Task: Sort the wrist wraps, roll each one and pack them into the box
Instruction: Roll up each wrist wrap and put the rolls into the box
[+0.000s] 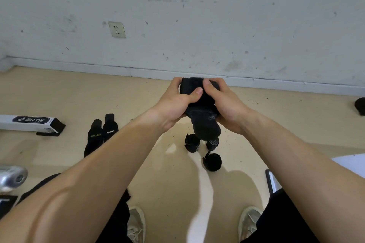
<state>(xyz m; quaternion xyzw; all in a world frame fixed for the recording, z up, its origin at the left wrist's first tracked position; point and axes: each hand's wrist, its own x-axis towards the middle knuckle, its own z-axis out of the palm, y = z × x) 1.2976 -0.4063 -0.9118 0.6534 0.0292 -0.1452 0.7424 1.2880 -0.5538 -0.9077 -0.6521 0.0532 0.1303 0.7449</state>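
Note:
Both hands hold one black wrist wrap up in front of me, above the floor. My left hand grips its left side with the thumb pressed across the top. My right hand grips its right side, thumb on the upper edge. The wrap's loose end hangs down below my palms. On the floor beneath lie three rolled black wraps. Two flat black wraps with lettering lie to the left. The white and black box lies at the far left, its end flap open.
A white wall with a socket stands close ahead. A metal object sits at the lower left. A dark item lies at the right edge, and a white object with a dark rim at the lower right. My shoes are below.

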